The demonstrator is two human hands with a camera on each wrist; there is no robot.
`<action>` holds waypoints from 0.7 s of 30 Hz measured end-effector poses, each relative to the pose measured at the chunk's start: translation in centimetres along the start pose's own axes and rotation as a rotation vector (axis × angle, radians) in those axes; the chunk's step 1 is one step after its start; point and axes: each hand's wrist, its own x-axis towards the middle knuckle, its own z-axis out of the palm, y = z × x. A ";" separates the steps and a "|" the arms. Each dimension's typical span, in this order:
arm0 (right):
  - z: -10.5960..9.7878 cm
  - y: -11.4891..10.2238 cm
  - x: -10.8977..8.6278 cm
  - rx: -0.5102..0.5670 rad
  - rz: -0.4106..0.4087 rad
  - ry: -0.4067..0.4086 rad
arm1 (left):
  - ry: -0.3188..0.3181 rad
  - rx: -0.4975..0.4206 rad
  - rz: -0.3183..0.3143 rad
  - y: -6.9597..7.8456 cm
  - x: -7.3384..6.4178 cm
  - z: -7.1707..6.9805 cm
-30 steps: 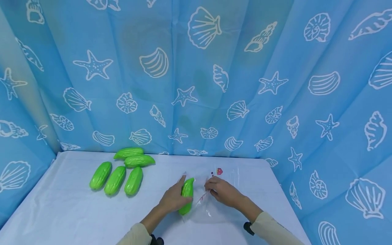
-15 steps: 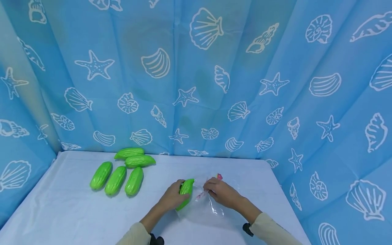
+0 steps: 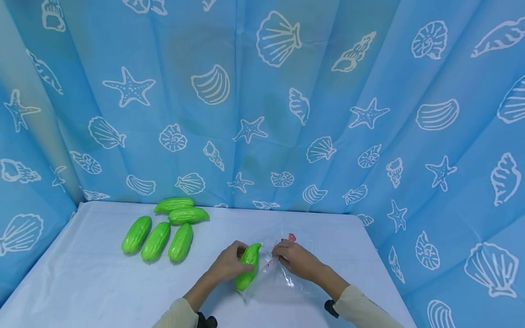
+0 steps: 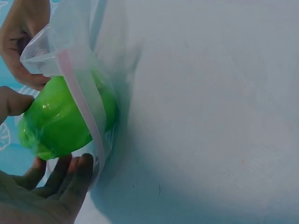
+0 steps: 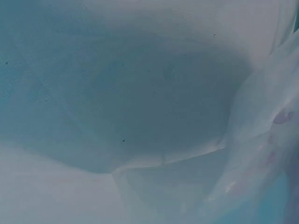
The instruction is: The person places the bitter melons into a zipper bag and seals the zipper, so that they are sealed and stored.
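The left hand (image 3: 230, 263) curls round a green gourd (image 3: 250, 257), one end behind the film of a clear bag (image 3: 279, 284); the right hand (image 3: 297, 258) pinches the bag's edge. Feeding the gourd lengthwise while spreading the mouth should prevent snagging. Five similar gourds (image 3: 156, 241) lie leftward on the table (image 3: 94, 282). The right fingertips are hidden; the right wrist view is blurred.

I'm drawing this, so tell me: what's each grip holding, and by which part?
The left grip holds a gourd by its sides. The right grip pinches the bag by the edge of its opening.
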 end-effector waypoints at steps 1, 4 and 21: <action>0.0 0.0 0.0 0.001 -0.002 0.001 | 0.000 0.009 -0.003 0.0 0.0 0.0; 0.1 0.0 0.1 0.004 -0.004 0.004 | -0.004 0.038 -0.026 0.0 0.2 0.3; -0.3 -0.4 0.2 0.032 0.006 -0.008 | 0.040 0.156 0.020 -0.2 0.1 0.8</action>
